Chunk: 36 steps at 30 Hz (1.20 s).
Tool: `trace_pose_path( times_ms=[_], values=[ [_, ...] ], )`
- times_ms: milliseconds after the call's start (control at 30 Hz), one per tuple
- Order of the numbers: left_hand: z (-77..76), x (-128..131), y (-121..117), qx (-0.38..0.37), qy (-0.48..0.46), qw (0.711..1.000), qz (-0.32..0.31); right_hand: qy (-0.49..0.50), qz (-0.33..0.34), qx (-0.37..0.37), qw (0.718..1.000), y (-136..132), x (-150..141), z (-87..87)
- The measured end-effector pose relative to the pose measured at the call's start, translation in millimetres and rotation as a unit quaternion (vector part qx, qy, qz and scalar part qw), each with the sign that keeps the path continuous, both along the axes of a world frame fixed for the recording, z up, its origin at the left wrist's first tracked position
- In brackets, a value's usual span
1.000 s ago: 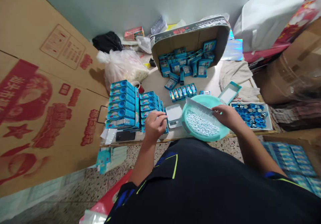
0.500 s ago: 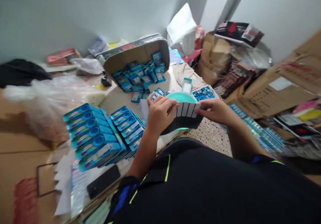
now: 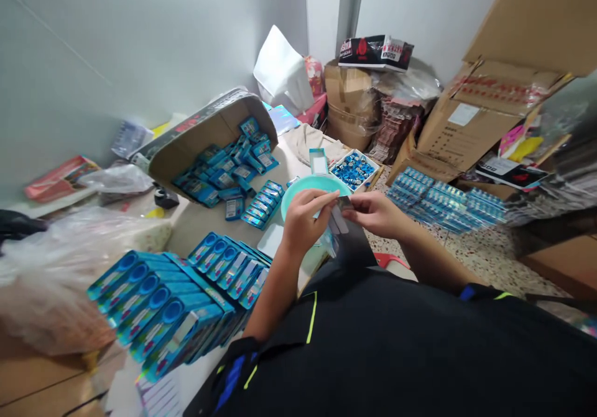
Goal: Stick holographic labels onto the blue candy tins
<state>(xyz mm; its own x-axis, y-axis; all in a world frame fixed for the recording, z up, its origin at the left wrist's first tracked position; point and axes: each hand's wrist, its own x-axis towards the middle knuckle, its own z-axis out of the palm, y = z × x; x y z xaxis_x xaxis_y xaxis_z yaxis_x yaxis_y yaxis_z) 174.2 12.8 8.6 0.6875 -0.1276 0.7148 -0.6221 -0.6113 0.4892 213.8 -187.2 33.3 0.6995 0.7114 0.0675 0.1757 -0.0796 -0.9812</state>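
Note:
A dark sheet (image 3: 353,247) with white strips (image 3: 337,220) on it hangs between my hands, now turned and partly bent. My left hand (image 3: 305,221) is closed in a pinch at the sheet's upper left part. At its upper right edge, the thumb and fingers of my right hand (image 3: 377,213) pinch it too. Behind them sits a round turquoise basin (image 3: 291,191), its inside mostly covered by my hands. A small open blue-and-white box (image 3: 318,161) stands at the basin's far rim. Beside it is a white tray (image 3: 372,180) of small blue and silver round pieces.
Blue packs (image 3: 153,302) stand in rows at my left, near a short row of small blue boxes (image 3: 263,204). A tipped carton (image 3: 161,167) spills more small boxes onto the table. Cardboard cartons (image 3: 466,131) and laid-out blue packs (image 3: 443,199) are at the right.
My view has swung right. The sheet, earlier stretched wide between my hands with a row of white strips showing, is now turned and bent, and my hands are closer together.

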Motion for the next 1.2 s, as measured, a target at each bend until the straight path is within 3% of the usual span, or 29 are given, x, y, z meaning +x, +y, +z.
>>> trace_pose_path(
  times_ms=[133,300,500,667,733,800,900,967,1067,1200],
  values=[
    [-4.7,-6.2,2.1,0.061,-0.04,0.997,0.026,0.032,-0.022,0.021,0.999,5.7,-0.5,-1.7],
    [-21.6,-17.6,2.7,0.093,-0.064,0.99,0.085,0.046,-0.003,0.024,0.999,12.6,0.8,-2.5],
    [-32.0,-26.0,-0.3,0.091,-0.059,0.987,0.115,0.142,-0.023,0.037,0.989,15.6,9.5,-27.3],
    [-42.4,-37.6,-7.8,0.114,-0.052,0.983,0.136,0.234,-0.044,0.075,0.968,22.5,11.0,-37.4],
    [-48.9,-40.9,-9.8,0.118,-0.035,0.985,0.122,0.253,-0.037,0.074,0.964,27.2,16.3,-44.7],
    [-54.3,-44.4,-11.4,0.109,-0.02,0.991,0.07,0.263,-0.031,0.063,0.962,34.1,29.0,-59.3],
    [-58.6,-52.3,-14.4,-0.006,-0.01,1.0,0.024,0.214,-0.08,0.0,0.974,47.2,59.7,-93.9],
    [-58.5,-58.9,-14.9,-0.15,-0.004,0.984,0.1,0.143,-0.165,-0.086,0.972,53.2,80.3,-119.6],
    [-55.2,-67.7,-8.0,-0.326,-0.011,0.905,0.272,0.072,-0.252,-0.182,0.948,49.1,97.9,-151.2],
    [-50.9,-77.6,15.5,-0.413,-0.016,0.804,0.427,-0.039,-0.294,-0.245,0.923,36.2,95.4,-172.1]
  ],
)
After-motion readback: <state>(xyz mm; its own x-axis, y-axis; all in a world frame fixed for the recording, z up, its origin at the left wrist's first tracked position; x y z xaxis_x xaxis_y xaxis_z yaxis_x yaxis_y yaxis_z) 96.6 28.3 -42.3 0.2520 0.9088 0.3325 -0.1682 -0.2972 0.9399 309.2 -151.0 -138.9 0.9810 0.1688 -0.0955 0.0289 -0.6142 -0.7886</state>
